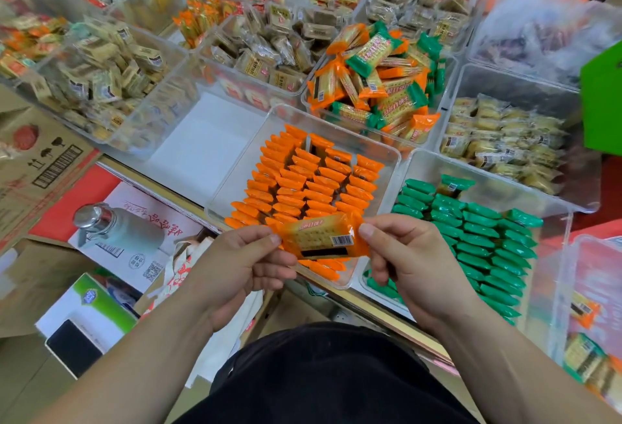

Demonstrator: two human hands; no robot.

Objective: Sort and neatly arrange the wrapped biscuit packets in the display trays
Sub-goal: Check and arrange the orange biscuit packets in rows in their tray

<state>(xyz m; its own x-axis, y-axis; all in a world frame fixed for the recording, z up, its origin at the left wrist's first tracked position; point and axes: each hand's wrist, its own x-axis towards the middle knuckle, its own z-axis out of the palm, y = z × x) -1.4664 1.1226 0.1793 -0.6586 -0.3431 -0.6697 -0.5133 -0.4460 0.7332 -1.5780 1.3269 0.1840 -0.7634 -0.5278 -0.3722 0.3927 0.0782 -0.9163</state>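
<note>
Orange biscuit packet (319, 240) pinched at both ends: my left hand (235, 265) takes the left end, my right hand (414, 265) the right. I hold it flat over the near edge of the clear tray (242, 171) — upright orange rows (303, 181) inside, green rows (478, 231) in the next tray right.

Two hands, left (235, 265) and right (410, 262), hold one orange packet (319, 238). At 12 o'clock from it, one tray (245, 167) has orange packets in four rows, too many and too close to count singly. At 3 o'clock, one green tray (525, 194) has green packets in several rows, number unclear. Farther off at 1 o'clock, one mixed tray (304, 100) has both colours heaped, uncountable. One flask (111, 231) lies at 9 o'clock.
</note>
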